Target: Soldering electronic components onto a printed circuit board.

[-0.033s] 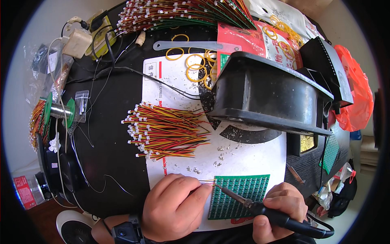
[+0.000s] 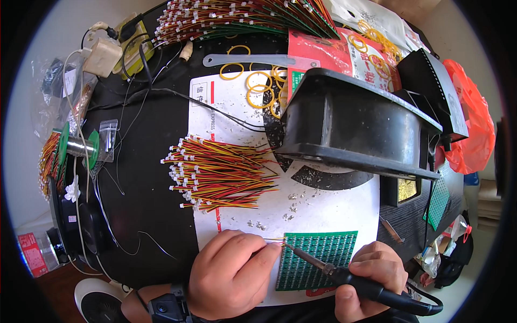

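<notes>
The left hand (image 2: 229,274) pinches thin wires (image 2: 274,238), the right hand (image 2: 379,272) grips a soldering iron (image 2: 340,275); a black housing (image 2: 355,129) stands beside a wire bundle (image 2: 226,175).

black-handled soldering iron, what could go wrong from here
Fingertips of the left hand sit near the metal tip of the black-handled soldering iron; a slip of the right hand might burn them. Thin wires at the edge of the green circuit board could shift if the left hand moves. Silvery bits on the white paper might stray onto the board.
</notes>
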